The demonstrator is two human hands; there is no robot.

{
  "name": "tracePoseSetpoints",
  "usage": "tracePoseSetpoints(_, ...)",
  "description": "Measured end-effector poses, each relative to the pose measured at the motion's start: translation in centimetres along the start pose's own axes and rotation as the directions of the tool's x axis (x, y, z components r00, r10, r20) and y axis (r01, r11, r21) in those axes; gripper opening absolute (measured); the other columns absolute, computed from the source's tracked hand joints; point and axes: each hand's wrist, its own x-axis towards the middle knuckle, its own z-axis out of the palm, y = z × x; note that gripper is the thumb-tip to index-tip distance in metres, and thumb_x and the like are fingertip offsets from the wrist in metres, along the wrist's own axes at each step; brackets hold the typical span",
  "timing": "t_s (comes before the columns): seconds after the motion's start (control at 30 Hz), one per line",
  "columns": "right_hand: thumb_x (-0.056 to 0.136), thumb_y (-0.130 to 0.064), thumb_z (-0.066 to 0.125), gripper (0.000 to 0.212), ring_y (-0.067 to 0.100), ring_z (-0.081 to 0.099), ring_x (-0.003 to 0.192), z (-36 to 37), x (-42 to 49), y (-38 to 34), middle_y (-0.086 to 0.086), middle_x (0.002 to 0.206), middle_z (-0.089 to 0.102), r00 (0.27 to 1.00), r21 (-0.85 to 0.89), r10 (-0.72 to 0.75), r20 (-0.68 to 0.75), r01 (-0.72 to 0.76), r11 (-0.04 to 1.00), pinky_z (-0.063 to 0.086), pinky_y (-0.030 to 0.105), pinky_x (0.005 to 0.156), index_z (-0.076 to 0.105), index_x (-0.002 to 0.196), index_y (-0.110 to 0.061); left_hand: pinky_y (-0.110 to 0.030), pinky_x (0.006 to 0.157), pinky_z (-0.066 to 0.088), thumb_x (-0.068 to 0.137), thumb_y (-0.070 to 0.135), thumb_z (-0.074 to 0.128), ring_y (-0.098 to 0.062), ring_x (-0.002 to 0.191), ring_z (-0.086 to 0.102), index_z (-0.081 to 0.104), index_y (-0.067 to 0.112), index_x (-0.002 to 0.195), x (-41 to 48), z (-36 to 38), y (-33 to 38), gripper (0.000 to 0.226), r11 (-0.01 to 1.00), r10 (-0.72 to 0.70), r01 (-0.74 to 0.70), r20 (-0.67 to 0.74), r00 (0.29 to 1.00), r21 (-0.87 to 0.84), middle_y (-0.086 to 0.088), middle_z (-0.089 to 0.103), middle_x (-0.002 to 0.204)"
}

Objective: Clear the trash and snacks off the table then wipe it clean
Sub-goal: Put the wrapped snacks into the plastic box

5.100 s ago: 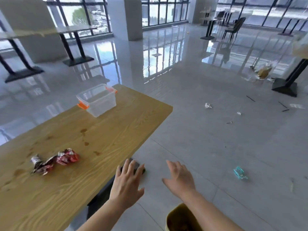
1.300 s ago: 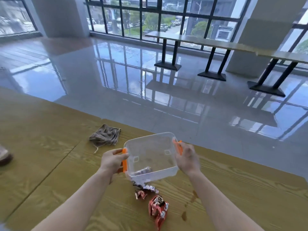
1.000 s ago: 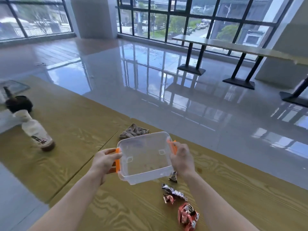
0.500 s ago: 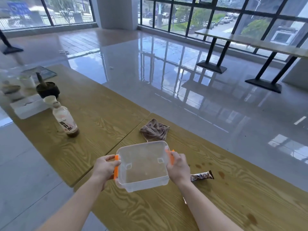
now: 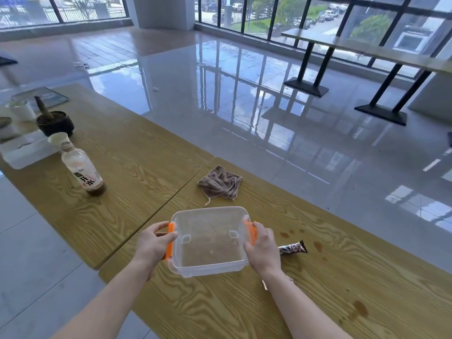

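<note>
A clear plastic box (image 5: 210, 241) with orange clips sits low over the wooden table (image 5: 318, 302), empty inside. My left hand (image 5: 152, 245) grips its left clip and my right hand (image 5: 263, 250) grips its right clip. A dark snack bar wrapper (image 5: 293, 248) lies on the table just right of my right hand. A crumpled brown cloth (image 5: 220, 183) lies beyond the box. Brown stains (image 5: 359, 310) dot the tabletop on the right. Part of another wrapper (image 5: 265, 285) peeks out under my right forearm.
A second wooden table (image 5: 127, 152) adjoins on the left, carrying a drink bottle (image 5: 82, 167), a black bowl (image 5: 55, 122), a white cup (image 5: 22, 110) and a clear tray (image 5: 24, 150). Shiny floor surrounds the tables; long window tables stand far right.
My view has swung left and down along the table with the box held in both hands. The red wrappers have left the view; the bottle and the snack bar wrapper have come into it.
</note>
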Motion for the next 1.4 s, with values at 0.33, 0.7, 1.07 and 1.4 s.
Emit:
tracePoseSetpoints(0.33, 0.084, -0.046, 0.076, 0.068, 0.018, 0.058, 0.111, -2.7, -1.5, 2.5, 0.003, 0.130, 0.053, 0.998, 0.141, -0.050, 0.023, 0.046, 0.989, 0.052, 0.040, 0.094, 0.050, 0.140, -0.017, -0.049, 0.090, 0.048, 0.075, 0.018, 0.077, -0.031, 0.113, 0.054, 0.055, 0.015, 0.132, -4.5, 3.1, 1.8, 0.061, 0.529, 0.600, -0.478, 0.089, 0.795, 0.702, -0.010, 0.056, 0.125)
tracePoseSetpoints(0.7, 0.088, -0.026, 0.074, 0.044, 0.004, 0.062, 0.094, -9.3, -6.1, 9.4, -0.011, 0.108, 0.067, 0.993, 0.118, 0.020, -0.113, -0.006, 0.993, 0.050, 0.020, 0.077, 0.063, 0.130, -0.019, -0.037, 0.091, 0.051, 0.072, 0.010, 0.076, -0.021, 0.103, 0.060, 0.063, 0.015, 0.124, -13.1, 11.4, -0.8, 0.053, 0.312, 0.668, -0.853, 0.542, 0.511, 0.419, -0.002, 0.061, 0.113)
tracePoseSetpoints(1.07, 0.083, -0.041, 0.076, 0.061, 0.015, 0.051, 0.123, -9.1, -11.7, 15.1, -0.009, 0.131, 0.057, 1.000, -0.139, 0.021, -0.014, -0.023, 0.990, 0.044, 0.030, 0.101, 0.056, 0.138, -0.026, -0.038, 0.087, 0.054, 0.073, 0.009, 0.066, -0.027, 0.109, 0.059, 0.062, 0.017, 0.124, -14.5, 16.8, -5.5, 0.051, 0.166, 0.508, -0.888, 0.734, 0.450, 0.430, -0.010, 0.060, 0.121)
tracePoseSetpoints(1.4, 0.079, -0.060, 0.071, 0.084, 0.017, 0.034, 0.133, -6.4, -11.7, 15.8, -0.012, 0.150, 0.033, 0.991, -0.282, 0.062, 0.115, -0.027, 0.959, 0.042, 0.032, 0.106, 0.030, 0.151, -0.046, -0.039, 0.088, 0.051, 0.089, 0.016, 0.060, -0.024, 0.117, 0.047, 0.038, 0.023, 0.144, -12.0, 21.9, -6.7, 0.059, 0.125, 0.263, -0.780, 0.737, 0.622, 0.614, -0.006, 0.045, 0.136)
